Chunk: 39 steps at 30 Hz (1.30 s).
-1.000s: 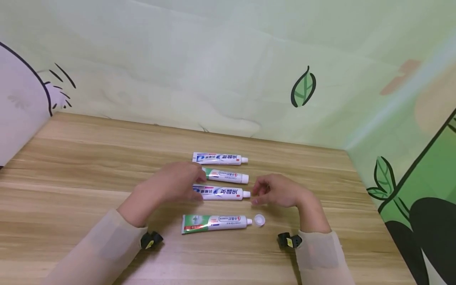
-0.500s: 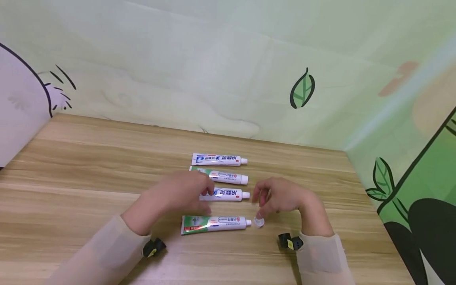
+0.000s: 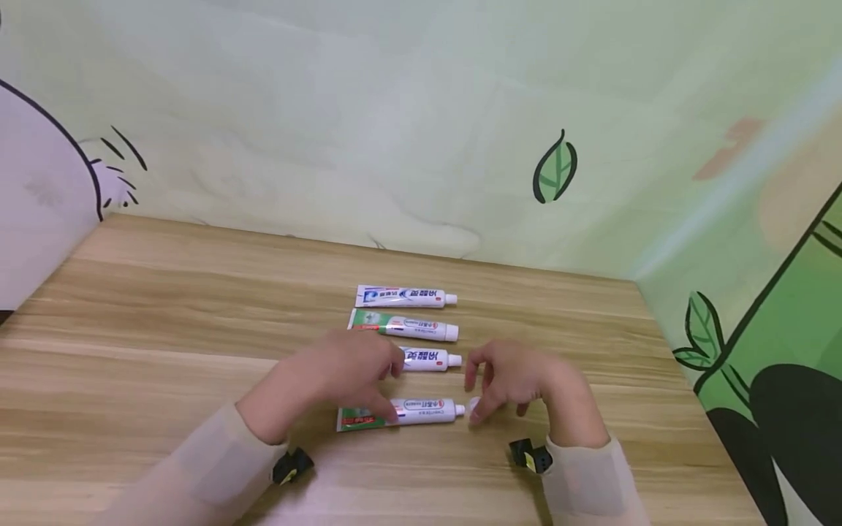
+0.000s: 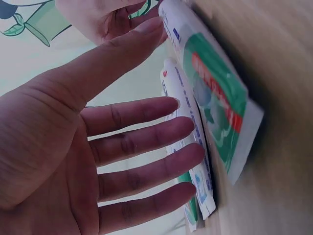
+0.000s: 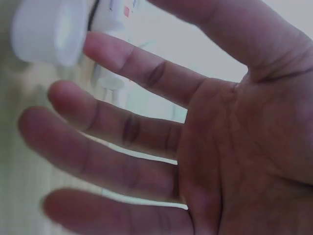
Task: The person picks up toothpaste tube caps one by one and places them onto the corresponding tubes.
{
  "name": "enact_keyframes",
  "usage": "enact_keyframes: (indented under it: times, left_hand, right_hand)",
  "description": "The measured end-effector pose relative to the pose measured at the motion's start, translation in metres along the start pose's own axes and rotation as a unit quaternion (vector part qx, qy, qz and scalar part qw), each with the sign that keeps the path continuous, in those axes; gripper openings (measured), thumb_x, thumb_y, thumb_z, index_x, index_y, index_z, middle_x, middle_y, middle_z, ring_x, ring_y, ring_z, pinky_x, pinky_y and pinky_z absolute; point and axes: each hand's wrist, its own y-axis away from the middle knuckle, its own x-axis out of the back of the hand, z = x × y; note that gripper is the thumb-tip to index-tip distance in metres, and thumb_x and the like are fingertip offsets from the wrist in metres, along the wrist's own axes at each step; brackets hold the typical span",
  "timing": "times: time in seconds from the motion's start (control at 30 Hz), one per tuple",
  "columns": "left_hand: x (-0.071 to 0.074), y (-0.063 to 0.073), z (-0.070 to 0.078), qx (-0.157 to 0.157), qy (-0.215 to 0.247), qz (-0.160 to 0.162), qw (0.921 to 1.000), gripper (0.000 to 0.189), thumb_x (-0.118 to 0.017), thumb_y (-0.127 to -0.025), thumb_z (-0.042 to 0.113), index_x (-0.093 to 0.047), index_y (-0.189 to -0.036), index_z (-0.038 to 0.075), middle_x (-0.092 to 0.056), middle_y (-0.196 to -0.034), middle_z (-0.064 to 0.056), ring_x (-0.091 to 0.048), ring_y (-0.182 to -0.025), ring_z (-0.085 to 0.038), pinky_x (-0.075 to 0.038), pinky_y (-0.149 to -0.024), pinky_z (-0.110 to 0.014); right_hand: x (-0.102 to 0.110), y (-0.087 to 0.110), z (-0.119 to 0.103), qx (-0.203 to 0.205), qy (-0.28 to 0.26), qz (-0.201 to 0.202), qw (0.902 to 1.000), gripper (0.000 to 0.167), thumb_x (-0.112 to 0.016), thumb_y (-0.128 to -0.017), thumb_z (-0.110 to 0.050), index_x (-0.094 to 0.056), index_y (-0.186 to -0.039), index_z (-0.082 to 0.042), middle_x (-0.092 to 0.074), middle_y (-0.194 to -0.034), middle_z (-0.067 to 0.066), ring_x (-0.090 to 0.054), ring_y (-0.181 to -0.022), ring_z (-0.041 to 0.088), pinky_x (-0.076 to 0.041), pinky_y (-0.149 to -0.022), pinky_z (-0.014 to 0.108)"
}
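Note:
Four-in-a-row is not counted here; several toothpaste tubes lie one behind another. My left hand hovers over the two nearest, its thumb by the uncapped green-and-white toothpaste tube in front. In the left wrist view its fingers extend straight towards the blue-and-white toothpaste tube, holding nothing. My right hand is at the front tube's nozzle, with fingers spread around the loose white cap. In the right wrist view the cap sits beside the index fingertip, not visibly pinched.
Behind lie a capped green-and-white tube and a capped blue-and-white tube. A wooden table holds everything, with a printed backdrop along its back. Black wrist cameras hang under both cuffs.
Both hands have moved nearer: the left from the middle tubes to the front tube, the right down to the loose cap. The tubes stay about where they were.

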Motion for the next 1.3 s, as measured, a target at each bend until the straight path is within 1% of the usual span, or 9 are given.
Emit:
enact_keyframes:
  times: [0.13, 0.27, 0.33, 0.57, 0.7, 0.83, 0.97, 1.13, 1.3]
  left_hand:
    - [-0.006, 0.004, 0.005, -0.009, -0.023, 0.014, 0.9996, 0.065, -0.090, -0.071, 0.056, -0.071, -0.119, 0.016, -0.067, -0.091, 0.006, -0.056, -0.080, -0.013, -0.052, -0.078, -0.036]
    - [-0.016, 0.009, 0.008, -0.016, -0.053, 0.032, 0.9980, 0.075, -0.088, -0.072, 0.061, -0.066, -0.129, 0.017, -0.068, -0.120, 0.002, -0.063, -0.094, -0.015, -0.056, -0.089, -0.041]
    - [-0.023, 0.011, 0.009, -0.016, -0.062, 0.038, 0.9972, 0.077, -0.087, -0.073, 0.061, -0.063, -0.133, 0.018, -0.065, -0.127, 0.001, -0.064, -0.101, -0.019, -0.056, -0.090, -0.042]
    - [-0.037, 0.017, 0.007, -0.022, -0.107, 0.080, 0.9908, 0.072, -0.086, -0.076, 0.051, -0.062, -0.136, 0.017, -0.063, -0.134, -0.006, -0.063, -0.111, -0.030, -0.057, -0.089, -0.045]
    - [-0.039, 0.022, 0.008, -0.022, -0.118, 0.092, 0.9885, 0.061, -0.085, -0.078, 0.049, -0.067, -0.125, 0.015, -0.066, -0.117, -0.002, -0.062, -0.099, -0.023, -0.056, -0.083, -0.040]
    - [-0.038, 0.024, 0.008, -0.023, -0.112, 0.093, 0.9890, 0.045, -0.087, -0.079, 0.047, -0.071, -0.107, 0.015, -0.057, -0.092, 0.006, -0.052, -0.080, -0.014, -0.049, -0.070, -0.033]
    - [-0.038, 0.022, 0.005, -0.024, -0.104, 0.092, 0.9901, 0.034, -0.086, -0.082, 0.042, -0.071, -0.098, 0.016, -0.053, -0.086, 0.007, -0.048, -0.075, -0.012, -0.045, -0.065, -0.030]
    - [-0.037, 0.019, 0.002, -0.014, -0.087, 0.081, 0.9928, 0.032, -0.083, -0.083, 0.039, -0.067, -0.099, 0.016, -0.053, -0.085, 0.008, -0.049, -0.076, -0.012, -0.043, -0.064, -0.029]
    - [-0.037, 0.020, -0.002, -0.010, -0.052, 0.076, 0.9957, 0.041, -0.081, -0.081, 0.033, -0.057, -0.109, 0.016, -0.054, -0.078, 0.007, -0.051, -0.067, -0.012, -0.044, -0.059, -0.031]
  right_hand:
    - [-0.007, 0.004, 0.003, 0.022, 0.027, 0.031, 0.9989, 0.045, -0.095, -0.072, -0.022, -0.066, -0.106, -0.020, -0.066, -0.095, 0.006, -0.060, -0.073, 0.020, -0.050, -0.057, 0.033]
    - [-0.014, 0.009, 0.010, 0.065, 0.065, 0.082, 0.9924, 0.048, -0.095, -0.071, -0.026, -0.066, -0.109, -0.021, -0.066, -0.106, 0.006, -0.062, -0.089, 0.022, -0.051, -0.077, 0.040]
    - [-0.018, 0.012, 0.015, 0.085, 0.077, 0.104, 0.9879, 0.048, -0.095, -0.071, -0.027, -0.068, -0.110, -0.021, -0.067, -0.108, 0.006, -0.061, -0.095, 0.023, -0.050, -0.084, 0.043]
    - [-0.026, 0.015, 0.020, 0.113, 0.106, 0.143, 0.9775, 0.048, -0.095, -0.072, -0.024, -0.070, -0.113, -0.020, -0.069, -0.108, 0.005, -0.061, -0.093, 0.021, -0.050, -0.083, 0.041]
    - [-0.029, 0.015, 0.016, 0.115, 0.129, 0.152, 0.9731, 0.047, -0.094, -0.071, -0.023, -0.070, -0.111, -0.018, -0.069, -0.105, 0.004, -0.059, -0.089, 0.019, -0.050, -0.082, 0.041]
    - [-0.033, 0.013, 0.014, 0.125, 0.149, 0.158, 0.9681, 0.040, -0.093, -0.072, -0.018, -0.070, -0.105, -0.016, -0.066, -0.095, 0.003, -0.057, -0.083, 0.018, -0.050, -0.079, 0.040]
    - [-0.035, 0.008, 0.015, 0.127, 0.155, 0.154, 0.9675, 0.029, -0.088, -0.075, -0.014, -0.070, -0.097, -0.015, -0.062, -0.083, 0.000, -0.054, -0.076, 0.017, -0.048, -0.074, 0.039]
    - [-0.035, 0.008, 0.016, 0.121, 0.152, 0.156, 0.9685, 0.023, -0.084, -0.078, -0.012, -0.070, -0.096, -0.015, -0.061, -0.082, -0.003, -0.055, -0.076, 0.016, -0.048, -0.073, 0.038]
    - [-0.030, 0.012, 0.018, 0.137, 0.145, 0.169, 0.9652, 0.021, -0.082, -0.081, -0.014, -0.070, -0.098, -0.017, -0.062, -0.084, -0.004, -0.055, -0.077, 0.013, -0.048, -0.073, 0.035]
